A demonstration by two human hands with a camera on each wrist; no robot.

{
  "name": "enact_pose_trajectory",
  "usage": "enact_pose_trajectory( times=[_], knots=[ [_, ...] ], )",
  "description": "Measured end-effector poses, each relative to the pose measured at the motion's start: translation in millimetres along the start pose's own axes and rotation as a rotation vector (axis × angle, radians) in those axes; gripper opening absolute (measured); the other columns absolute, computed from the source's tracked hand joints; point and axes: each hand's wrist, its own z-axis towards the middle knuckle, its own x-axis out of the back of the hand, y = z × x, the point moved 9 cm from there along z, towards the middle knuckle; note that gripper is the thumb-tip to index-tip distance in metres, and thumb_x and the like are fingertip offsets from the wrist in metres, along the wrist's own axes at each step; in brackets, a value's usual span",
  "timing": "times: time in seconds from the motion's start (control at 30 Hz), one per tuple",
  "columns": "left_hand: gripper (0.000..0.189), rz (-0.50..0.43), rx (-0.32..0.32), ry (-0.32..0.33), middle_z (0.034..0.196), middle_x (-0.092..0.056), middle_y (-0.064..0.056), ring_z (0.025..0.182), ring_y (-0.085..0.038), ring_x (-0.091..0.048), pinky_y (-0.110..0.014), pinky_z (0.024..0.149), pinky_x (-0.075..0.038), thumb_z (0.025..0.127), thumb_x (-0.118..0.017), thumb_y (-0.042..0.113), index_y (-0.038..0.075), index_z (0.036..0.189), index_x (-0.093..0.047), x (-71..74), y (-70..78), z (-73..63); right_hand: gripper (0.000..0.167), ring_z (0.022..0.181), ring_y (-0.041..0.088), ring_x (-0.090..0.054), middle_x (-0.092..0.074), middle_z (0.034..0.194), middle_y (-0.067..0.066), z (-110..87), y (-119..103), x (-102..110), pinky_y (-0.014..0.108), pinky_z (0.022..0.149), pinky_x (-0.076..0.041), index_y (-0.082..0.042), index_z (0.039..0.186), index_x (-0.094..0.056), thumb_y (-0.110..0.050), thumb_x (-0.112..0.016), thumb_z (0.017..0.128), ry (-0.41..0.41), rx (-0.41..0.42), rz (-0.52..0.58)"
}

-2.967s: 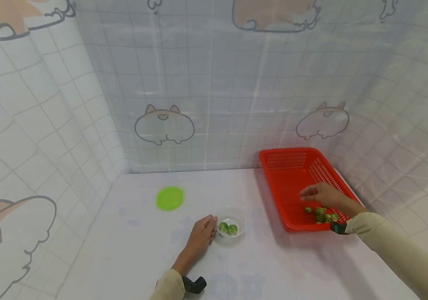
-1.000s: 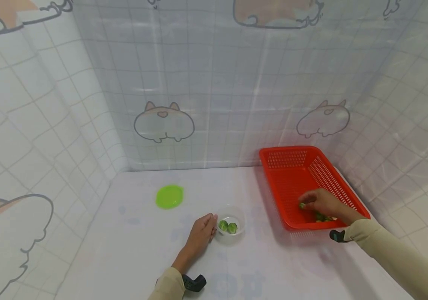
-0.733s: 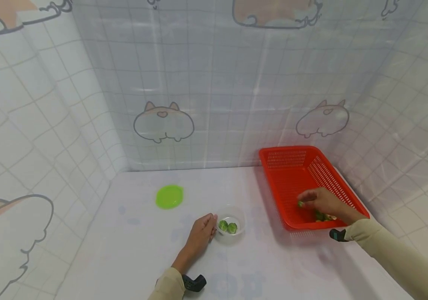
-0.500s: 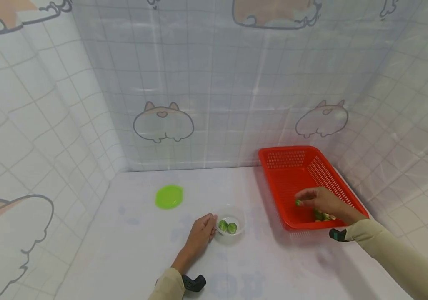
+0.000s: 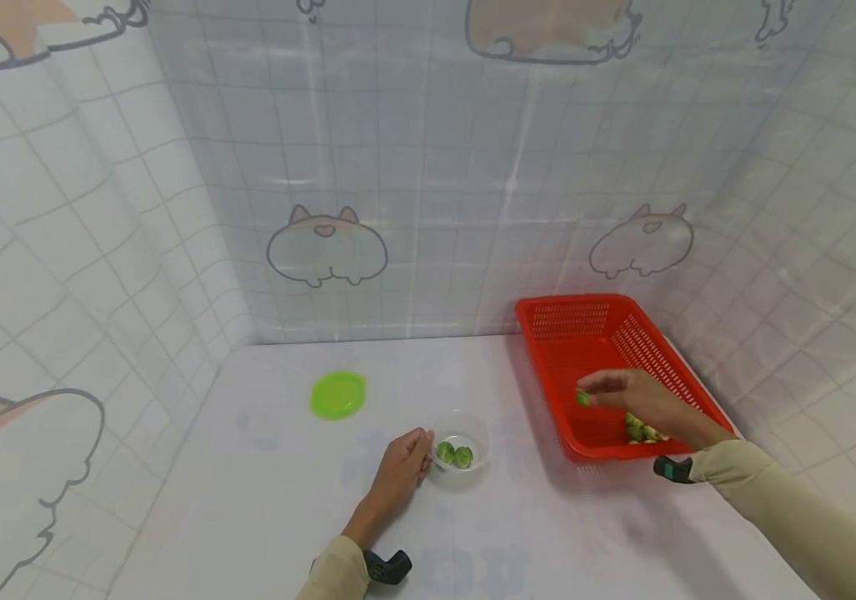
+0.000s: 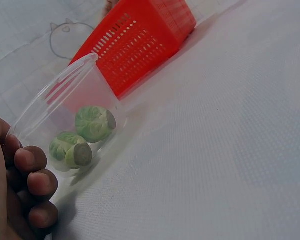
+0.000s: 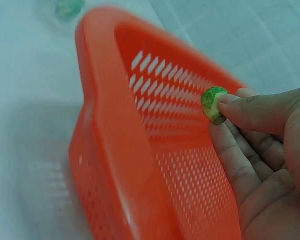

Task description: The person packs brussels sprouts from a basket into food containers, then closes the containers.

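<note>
My left hand (image 5: pixel 401 467) pinches the rim of a clear round plastic tub (image 5: pixel 477 433) standing on the table. Two Brussels sprouts (image 6: pixel 94 124) lie inside it, their cut stems showing in the left wrist view. Over the red basket (image 5: pixel 566 367), my right hand (image 5: pixel 641 396) holds a single Brussels sprout (image 7: pixel 213 105) between thumb and fingertips. More Brussels sprouts (image 5: pixel 636 429) are heaped in the basket's near right corner, partly hidden behind the right wrist.
A bright green round lid (image 5: pixel 338 395) lies on the white table (image 5: pixel 262 500), back and left of the tub. The basket's raised rim stands between the right hand and the tub. Patterned sheeting (image 5: pixel 428 208) walls the back and both sides.
My right hand has taken a sprout from the basket, lifted it and moved left toward the basket's near-left rim. My left hand and the tub have stayed in place.
</note>
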Motion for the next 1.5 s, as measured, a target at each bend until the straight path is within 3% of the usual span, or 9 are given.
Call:
enact_pose_trajectory(
  times=[0.2, 0.53, 0.73, 1.07, 1.23, 1.5],
  knots=[
    [0.048, -0.003, 0.004, 0.003, 0.066, -0.050, 0.002, 0.057, -0.010, -0.048, -0.024, 0.053, -0.041, 0.106, -0.045, 0.049, 0.010, 0.080, -0.053, 2.5, -2.9, -0.2, 0.040, 0.119, 0.023, -0.061, -0.068, 0.127, 0.002, 7.5, -20, -17, 0.055, 0.103, -0.045, -0.015, 0.128, -0.068, -0.032, -0.074, 0.093, -0.023, 0.006, 0.043],
    [0.048, -0.021, 0.013, 0.000, 0.067, -0.050, 0.001, 0.057, -0.011, -0.047, -0.023, 0.052, -0.040, 0.106, -0.045, 0.050, 0.009, 0.082, -0.053, 4.6, -5.6, -0.2, 0.029, 0.110, 0.026, -0.066, -0.072, 0.117, 0.006, 24.6, -61, -59, 0.044, 0.100, -0.050, -0.016, 0.120, -0.072, -0.025, -0.074, 0.093, -0.077, 0.018, 0.082],
    [0.048, -0.048, 0.015, -0.020, 0.068, -0.050, 0.000, 0.057, -0.012, -0.047, -0.023, 0.051, -0.040, 0.106, -0.045, 0.049, 0.008, 0.082, -0.053, 2.2, -6.6, 1.2, 0.028, 0.108, 0.023, -0.069, -0.073, 0.117, 0.008, 41.1, -77, -93, 0.038, 0.097, -0.053, -0.008, 0.121, -0.071, -0.015, -0.073, 0.094, -0.143, 0.061, 0.112],
    [0.045, -0.059, 0.021, -0.024, 0.069, -0.050, -0.001, 0.058, -0.013, -0.048, -0.023, 0.052, -0.041, 0.106, -0.048, 0.045, 0.008, 0.083, -0.054, 0.0, -5.3, 1.6, 0.024, 0.105, 0.020, -0.069, -0.075, 0.111, 0.004, 62.4, -93, -148, 0.036, 0.092, -0.055, -0.007, 0.116, -0.074, -0.011, -0.074, 0.092, -0.198, 0.114, 0.015],
    [0.043, -0.073, 0.018, -0.030, 0.069, -0.050, -0.002, 0.059, -0.014, -0.048, -0.023, 0.053, -0.040, 0.107, -0.047, 0.042, 0.006, 0.084, -0.055, -0.2, 0.7, 0.7, 0.020, 0.102, 0.017, -0.070, -0.075, 0.107, 0.000, 67.5, -99, -165, 0.036, 0.091, -0.055, -0.011, 0.111, -0.076, -0.009, -0.074, 0.092, -0.184, 0.153, -0.086],
    [0.040, -0.066, 0.005, -0.020, 0.068, -0.051, 0.001, 0.057, -0.013, -0.047, -0.023, 0.053, -0.039, 0.108, -0.046, 0.041, 0.010, 0.082, -0.054, 1.1, -2.2, 4.5, 0.018, 0.101, 0.015, -0.068, -0.075, 0.105, -0.003, 72.3, -104, -186, 0.038, 0.093, -0.054, -0.009, 0.110, -0.076, -0.007, -0.072, 0.093, -0.172, 0.153, -0.129]
  ],
)
